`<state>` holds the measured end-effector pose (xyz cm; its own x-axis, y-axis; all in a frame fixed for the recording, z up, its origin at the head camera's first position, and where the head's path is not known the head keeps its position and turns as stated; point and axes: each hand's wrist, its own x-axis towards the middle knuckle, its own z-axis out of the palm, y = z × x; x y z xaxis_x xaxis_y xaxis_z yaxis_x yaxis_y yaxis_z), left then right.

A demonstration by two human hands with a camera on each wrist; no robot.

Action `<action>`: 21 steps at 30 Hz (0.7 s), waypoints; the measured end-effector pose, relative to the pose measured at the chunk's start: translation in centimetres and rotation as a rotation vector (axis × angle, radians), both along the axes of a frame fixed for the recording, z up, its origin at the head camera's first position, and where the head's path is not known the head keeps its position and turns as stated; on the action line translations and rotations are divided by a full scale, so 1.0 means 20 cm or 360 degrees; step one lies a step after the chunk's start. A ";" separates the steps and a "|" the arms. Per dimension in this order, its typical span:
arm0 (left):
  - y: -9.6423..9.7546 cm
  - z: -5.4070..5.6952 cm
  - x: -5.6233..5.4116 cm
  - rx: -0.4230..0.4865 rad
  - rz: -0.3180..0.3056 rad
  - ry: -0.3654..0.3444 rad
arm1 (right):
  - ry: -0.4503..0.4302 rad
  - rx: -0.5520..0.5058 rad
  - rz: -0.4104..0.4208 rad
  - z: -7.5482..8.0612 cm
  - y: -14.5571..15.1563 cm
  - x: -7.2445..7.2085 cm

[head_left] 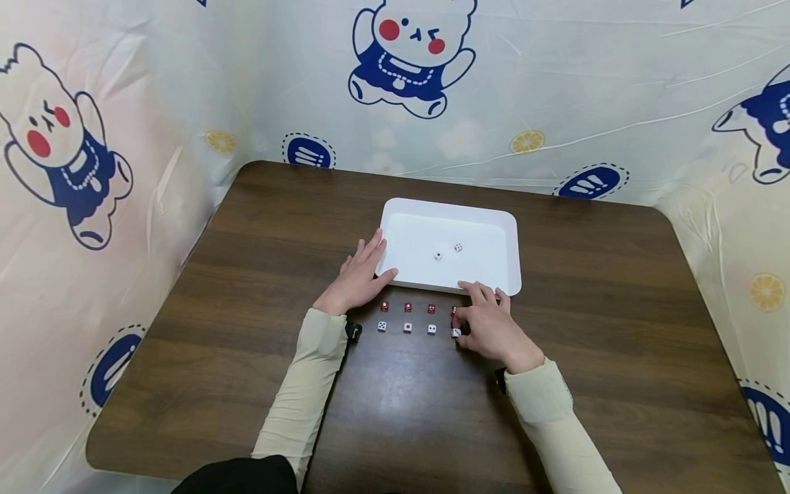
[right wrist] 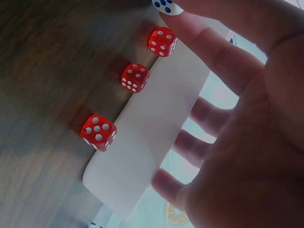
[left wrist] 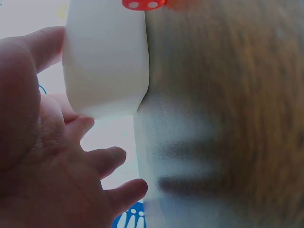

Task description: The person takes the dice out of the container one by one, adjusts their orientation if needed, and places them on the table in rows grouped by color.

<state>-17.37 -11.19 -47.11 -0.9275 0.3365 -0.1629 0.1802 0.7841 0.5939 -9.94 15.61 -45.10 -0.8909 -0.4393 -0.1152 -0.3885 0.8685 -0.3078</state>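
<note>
With thumb and index finger, my right hand (head_left: 492,328) pinches a white die (head_left: 456,333) with blue dots, seen also at the top of the right wrist view (right wrist: 167,6). Its other fingers lie at the front rim of a white tray (head_left: 407,237). My left hand (head_left: 356,276) rests on the tray's left front corner, its fingers loosely spread. Between the hands, a row of several red dice (head_left: 408,307) runs along the tray's front. Closer to me is a row of white dice (head_left: 407,328). The rightmost red die (head_left: 453,311) is partly hidden by the right hand.
Inside the tray lie two more white dice, one nearer the middle (head_left: 438,256) and another (head_left: 458,247) just behind it. Everything stands on a dark wooden table (head_left: 605,295). A printed curtain (head_left: 296,82) hangs around its back and sides.
</note>
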 end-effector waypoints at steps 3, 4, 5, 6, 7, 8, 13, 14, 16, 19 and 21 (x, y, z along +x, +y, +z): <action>0.00 0.00 0.00 0.0000 -0.0002 0.0002 | -0.0001 0.0004 -0.0001 0.00 0.00 0.00; 0.00 0.00 0.00 0.0001 -0.0003 0.0002 | -0.0003 0.0006 -0.0002 0.00 0.00 0.00; 0.00 0.00 0.00 0.0001 -0.0003 0.0003 | -0.0004 0.0007 -0.0004 0.00 0.00 0.00; 0.00 0.00 0.00 0.0000 -0.0003 0.0004 | -0.0005 0.0007 -0.0005 0.00 0.00 0.00; 0.00 0.00 0.00 -0.0001 -0.0003 0.0006 | -0.0007 0.0007 -0.0007 0.00 0.00 0.00; 0.00 0.00 0.00 0.0000 -0.0002 0.0007 | -0.0012 0.0007 -0.0009 0.00 -0.01 0.00; 0.00 -0.01 0.00 -0.0004 0.0006 0.0007 | -0.0016 -0.0002 -0.0015 0.00 -0.01 0.00; 0.00 -0.01 0.00 -0.0004 0.0007 0.0006 | -0.0010 -0.0006 -0.0014 0.00 -0.01 0.00; 0.00 -0.01 0.00 -0.0003 0.0007 0.0005 | -0.0008 -0.0024 -0.0016 0.00 0.00 0.00; 0.00 0.00 0.00 0.0001 0.0004 0.0005 | -0.0002 -0.0037 -0.0017 -0.01 0.00 0.00; 0.00 0.00 0.00 0.0005 0.0001 0.0006 | 0.0002 -0.0036 -0.0015 -0.01 0.00 0.00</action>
<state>-17.32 -11.17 -47.14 -0.9282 0.3368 -0.1582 0.1822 0.7821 0.5959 -9.88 15.64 -45.23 -0.8953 -0.4331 -0.1044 -0.3804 0.8652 -0.3267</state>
